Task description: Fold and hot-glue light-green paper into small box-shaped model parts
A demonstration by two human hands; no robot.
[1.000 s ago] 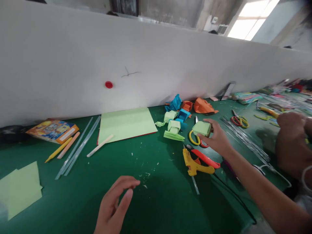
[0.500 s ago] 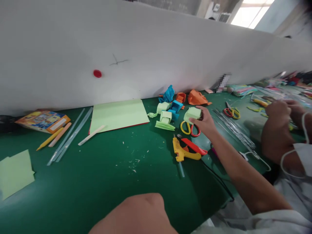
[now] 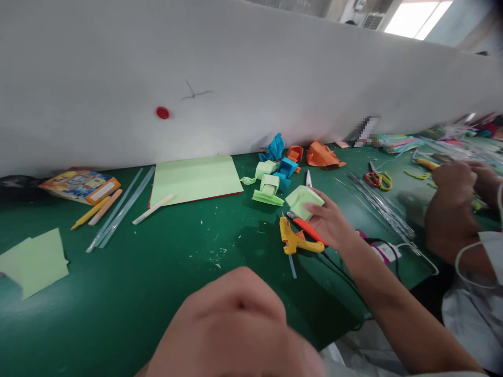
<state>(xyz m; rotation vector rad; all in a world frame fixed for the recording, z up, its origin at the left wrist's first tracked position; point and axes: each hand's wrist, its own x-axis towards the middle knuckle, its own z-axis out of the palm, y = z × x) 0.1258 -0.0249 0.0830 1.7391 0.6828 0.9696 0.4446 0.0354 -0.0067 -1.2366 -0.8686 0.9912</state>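
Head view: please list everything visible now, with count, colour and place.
Table: one, green, throughout
Partition: one, white, behind
Disc: one, red, on partition
Box: one, multicoloured, left
Slim sticks: two, yellow and orange, beside box
Strips: several, clear, left
Pad: one, light green, centre-left
Flat stick: one, pale, against pad
Loose sheets: at least two, light green, far left
Shaped papers: several, green, blue, orange, centre
Glue gun: one, yellow, centre-right
Scissors: two, one red-yellow, one partly hidden, right
Tool: one, red, beside glue gun
Rods: bundle, silvery, right
Far-right clutter: uncountable
Co-worker's hands: two, right
Left hand: one, bottom centre
Right hand: one, holding light-green paper
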